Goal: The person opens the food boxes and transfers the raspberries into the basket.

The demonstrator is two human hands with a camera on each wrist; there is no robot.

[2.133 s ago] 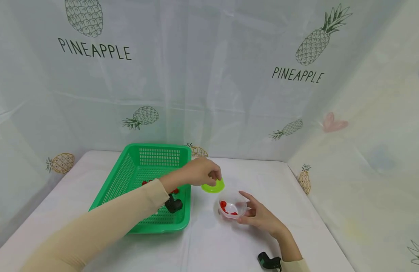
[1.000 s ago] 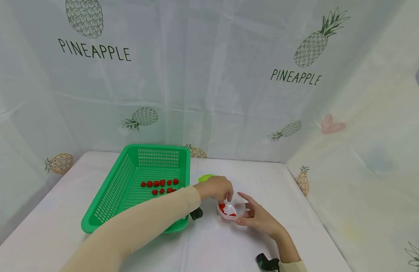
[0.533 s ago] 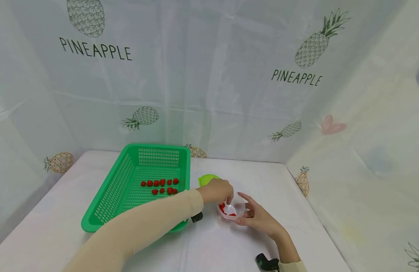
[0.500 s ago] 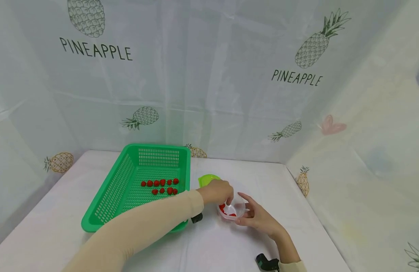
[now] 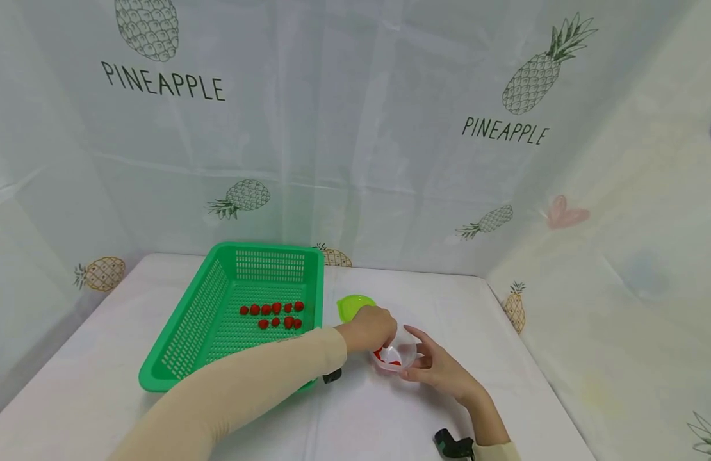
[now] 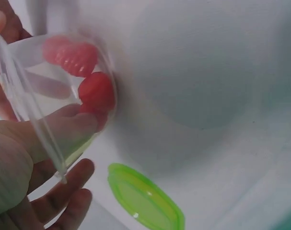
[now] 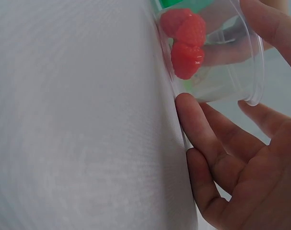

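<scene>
My right hand holds the side of a small clear plastic cup, thumb and fingers spread round its wall. Inside it, red raspberries lie along the bottom. My left hand reaches in over the cup's left rim. In the left wrist view its thumb is inside the cup, pinching a low raspberry at the tip, while two other fingers stay outside the rim. From the right wrist view, more raspberries show through the clear wall. Part of the left fingertips is hidden behind the thumb.
A green plastic basket stands to the left, with several red berries in two rows. Just beyond my left hand lies a lime-green lid. Black wrist devices are on both arms. A patterned curtain rises behind the white table.
My left hand has moved right and toward me, from over the lime-green lid into the cup, and dipped slightly lower since half a second ago. My right hand keeps its hold.
</scene>
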